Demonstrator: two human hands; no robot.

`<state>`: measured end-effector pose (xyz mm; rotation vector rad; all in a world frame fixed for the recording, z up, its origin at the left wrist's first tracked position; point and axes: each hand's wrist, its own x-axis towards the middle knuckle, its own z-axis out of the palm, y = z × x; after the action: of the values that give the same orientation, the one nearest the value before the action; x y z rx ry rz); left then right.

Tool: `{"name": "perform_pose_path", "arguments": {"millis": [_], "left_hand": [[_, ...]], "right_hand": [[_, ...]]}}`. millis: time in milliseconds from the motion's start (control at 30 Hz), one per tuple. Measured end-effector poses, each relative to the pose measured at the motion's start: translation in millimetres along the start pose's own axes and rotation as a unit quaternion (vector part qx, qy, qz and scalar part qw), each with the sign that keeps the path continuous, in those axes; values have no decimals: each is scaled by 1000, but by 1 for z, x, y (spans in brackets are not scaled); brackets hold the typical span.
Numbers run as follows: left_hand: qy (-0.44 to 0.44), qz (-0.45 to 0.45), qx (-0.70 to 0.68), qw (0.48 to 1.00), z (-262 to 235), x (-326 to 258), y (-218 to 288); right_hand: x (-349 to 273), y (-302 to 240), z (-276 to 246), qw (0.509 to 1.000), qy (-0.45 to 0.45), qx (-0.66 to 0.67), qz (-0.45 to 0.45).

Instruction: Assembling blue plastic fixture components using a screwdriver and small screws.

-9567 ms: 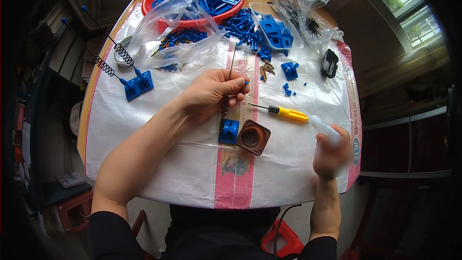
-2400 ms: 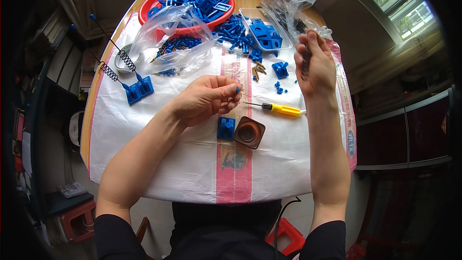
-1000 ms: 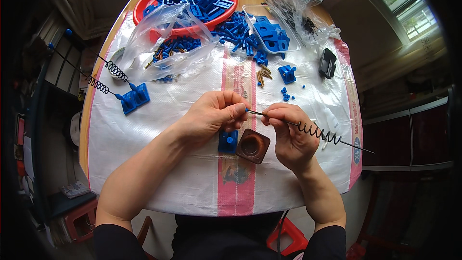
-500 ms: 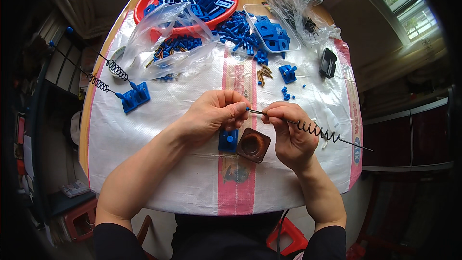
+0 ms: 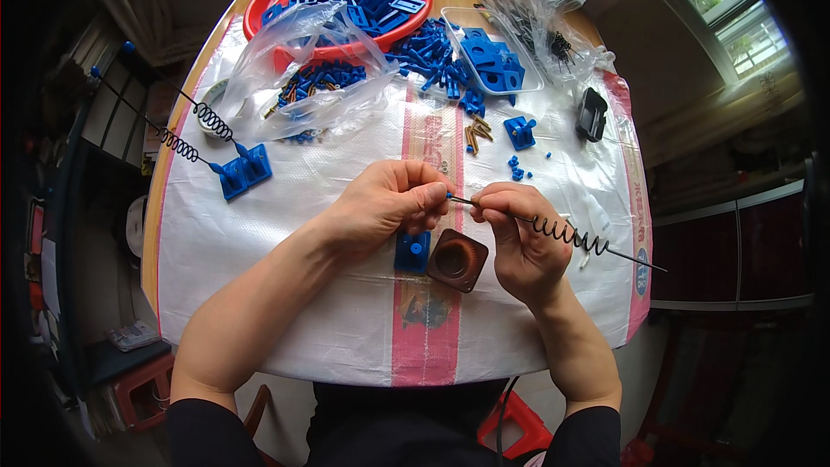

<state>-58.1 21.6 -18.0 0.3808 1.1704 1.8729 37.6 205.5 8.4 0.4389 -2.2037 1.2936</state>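
My right hand (image 5: 524,233) pinches a black wire with a coiled spring section (image 5: 571,234), whose straight tail points out to the right. At the wire's other end, my left hand (image 5: 389,201) is closed in a pinch round a small blue plastic piece (image 5: 450,196); most of that piece is hidden by the fingers. The two hands are close together over the middle of the table. Just below the left fingers lies a square blue plastic base (image 5: 411,252), partly covered by the hand. Beside it sits a brown square block with a round hollow (image 5: 451,263).
A red basin (image 5: 251,24) of blue parts stands at the back, with a clear plastic bag (image 5: 251,104) before it. Further right are a clear tub (image 5: 538,78), brass pins (image 5: 475,133) and a black case (image 5: 591,114). Two upright spring wires on blue bases (image 5: 246,173) stand at left.
Both hands hold nearly the same pose, with the wire and small blue piece still between them. The whole view has shifted very slightly.
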Motion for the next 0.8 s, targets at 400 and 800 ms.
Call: {"name": "perform_pose_path", "arguments": {"millis": [400, 800], "left_hand": [[2, -2, -7, 1000, 0, 0, 1], [23, 2, -6, 1000, 1, 0, -1]], "right_hand": [[-2, 1, 2, 1000, 13, 15, 12], [-4, 4, 5, 999, 12, 46, 9]]}}
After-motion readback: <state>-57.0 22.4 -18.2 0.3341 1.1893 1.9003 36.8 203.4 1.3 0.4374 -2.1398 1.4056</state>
